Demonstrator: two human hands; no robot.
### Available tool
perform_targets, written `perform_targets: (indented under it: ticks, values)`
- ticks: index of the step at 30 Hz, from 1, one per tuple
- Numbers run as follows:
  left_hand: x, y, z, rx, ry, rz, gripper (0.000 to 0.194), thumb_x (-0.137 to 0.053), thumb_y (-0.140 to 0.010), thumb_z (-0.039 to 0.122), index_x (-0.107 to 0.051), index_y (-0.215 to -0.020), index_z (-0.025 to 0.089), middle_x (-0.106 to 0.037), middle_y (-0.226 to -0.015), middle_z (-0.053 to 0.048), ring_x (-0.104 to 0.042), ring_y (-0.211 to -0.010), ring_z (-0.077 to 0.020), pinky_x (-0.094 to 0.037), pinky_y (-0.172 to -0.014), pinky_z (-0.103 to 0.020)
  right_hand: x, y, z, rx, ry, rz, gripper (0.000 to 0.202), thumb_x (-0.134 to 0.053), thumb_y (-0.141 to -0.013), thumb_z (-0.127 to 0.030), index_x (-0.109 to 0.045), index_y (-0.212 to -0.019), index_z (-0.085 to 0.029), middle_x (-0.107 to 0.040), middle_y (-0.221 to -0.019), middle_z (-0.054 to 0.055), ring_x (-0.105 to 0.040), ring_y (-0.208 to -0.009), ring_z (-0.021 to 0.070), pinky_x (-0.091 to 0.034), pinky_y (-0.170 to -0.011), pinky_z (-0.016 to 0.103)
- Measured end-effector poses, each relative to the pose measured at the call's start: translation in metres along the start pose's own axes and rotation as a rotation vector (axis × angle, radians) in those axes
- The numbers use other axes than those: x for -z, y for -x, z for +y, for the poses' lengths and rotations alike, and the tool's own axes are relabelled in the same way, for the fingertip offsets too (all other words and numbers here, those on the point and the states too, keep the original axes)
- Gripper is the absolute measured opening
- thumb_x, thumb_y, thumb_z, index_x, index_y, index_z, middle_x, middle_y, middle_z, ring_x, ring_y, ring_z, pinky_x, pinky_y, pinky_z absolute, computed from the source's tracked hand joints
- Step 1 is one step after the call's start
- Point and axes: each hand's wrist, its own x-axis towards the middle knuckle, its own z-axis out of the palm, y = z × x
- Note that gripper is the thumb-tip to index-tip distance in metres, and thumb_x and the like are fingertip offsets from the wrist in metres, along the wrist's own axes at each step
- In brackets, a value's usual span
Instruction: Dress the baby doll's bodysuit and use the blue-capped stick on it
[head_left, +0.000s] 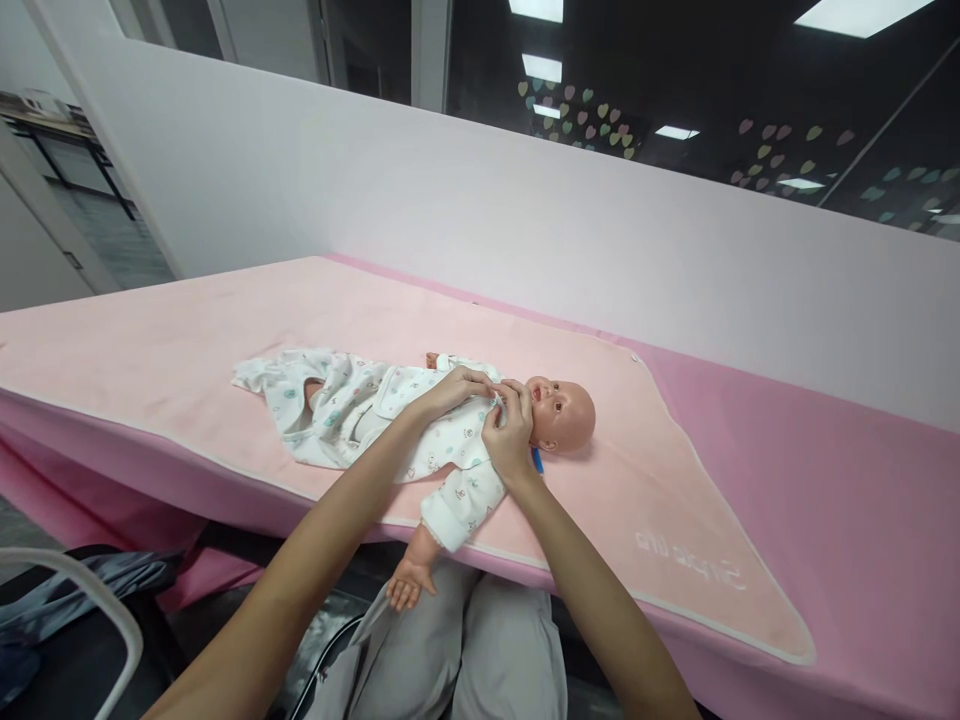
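Grip is narrow, both sets of fingertips together at the neck of the printed white garment: right hand has thumb and finger pinched on the fabric, left hand is curled right beside it, can't tell if it's holding cloth or only touching. Largest down: white wall behind the grip, dark window with heart stickers above that. Pink table cover under everything, peach mat on top, spreading both sides of the grip. Grey trousers below, on the near side of the table. Doll is directly under the grip, on its back on the mat, wearing the garment; head just right of the right hand, legs off to the left, a bit of bare leg showing through a gap. White mirrored lettering on the mat, lower right. Doll's near hand hangs past the table edge, nearer the person than the grip; far hand lies beyond the left wrist. Blue strip just right of the right wrist.
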Motion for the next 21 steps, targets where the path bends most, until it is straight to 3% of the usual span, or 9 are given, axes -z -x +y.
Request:
perform_targets:
  ticks: [11, 21]
  values:
    - [-0.002, 0.0012, 0.0012, -0.046, -0.019, 0.031, 0.012, -0.059, -0.065, 0.019, -0.067, -0.064, 0.01, -0.062, -0.066, -0.004, -0.053, -0.069, -0.014, -0.04, -0.065, -0.022, -0.0004, 0.0006, 0.0029, 0.018, -0.041, -0.004, 0.022, -0.043, -0.078, -0.006, -0.058, -0.09, -0.016, -0.053, -0.097, 0.006, -0.051, -0.097, 0.012, -0.047, -0.089, 0.029]
    - [-0.0002, -0.0016, -0.0058, -0.069, 0.008, 0.043, 0.012, -0.058, -0.065, 0.017, -0.067, -0.063, 0.01, -0.062, -0.066, -0.003, -0.053, -0.069, -0.0141, -0.04, -0.067, -0.022, -0.0013, 0.0016, 0.003, -0.005, -0.032, -0.045, 0.02, -0.044, -0.081, -0.01, -0.059, -0.093, -0.016, -0.053, -0.099, 0.007, -0.05, -0.1, 0.013, -0.045, -0.09, 0.03]
